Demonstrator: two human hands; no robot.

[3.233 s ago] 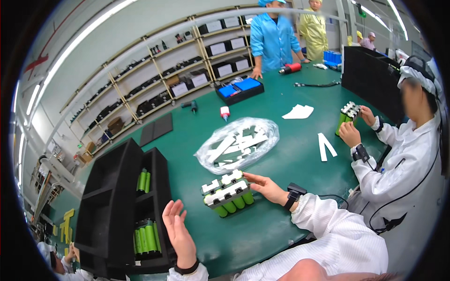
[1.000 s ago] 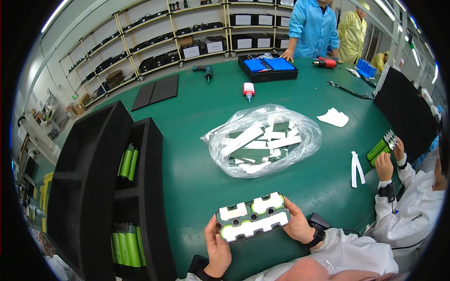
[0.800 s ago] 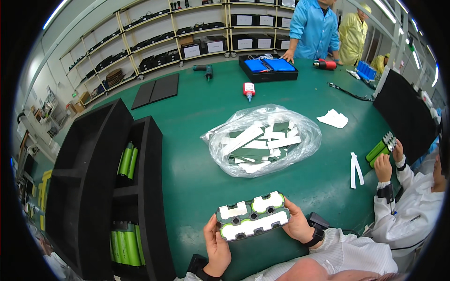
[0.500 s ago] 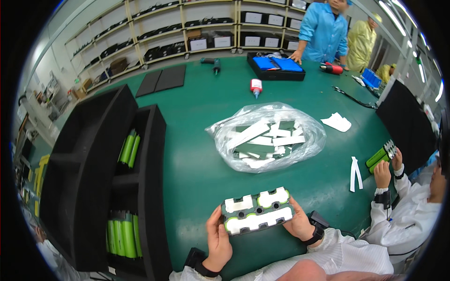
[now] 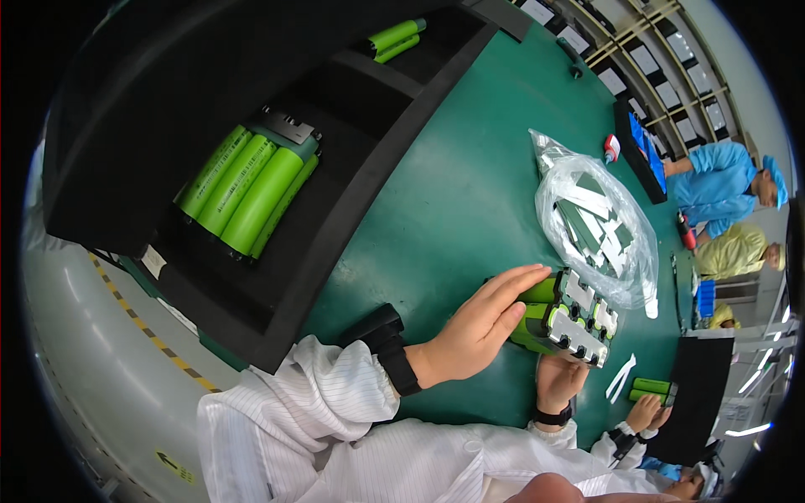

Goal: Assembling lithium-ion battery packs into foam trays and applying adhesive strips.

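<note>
A green battery pack (image 5: 577, 334) with silver metal plates on its end face is held above the table, tilted. My right hand (image 5: 560, 384) grips it from its near side, with some fingers hidden behind it. My left hand (image 5: 470, 331) lies along the other end of the pack, fingers stretched out and thumb apart. Its fingertips overlap the green cells; whether they press on them I cannot tell. To the left, a black compartmented tray (image 5: 360, 180) holds another green battery pack (image 5: 243, 189) in its near compartment and more green cells (image 5: 396, 40) in a farther one.
A clear plastic bag (image 5: 553, 189) of white and dark strips lies beyond the pack. White strips (image 5: 620, 377) rest near a co-worker's hands (image 5: 646, 412), which hold another green pack. A red-and-white bottle (image 5: 611, 149) and a black case (image 5: 641, 151) stand farther off, near a person in blue (image 5: 725, 180).
My view has swung left and tilted, bringing the tray closer. The pack has turned, its plates now looking silver rather than white. My left hand's fingers have straightened.
</note>
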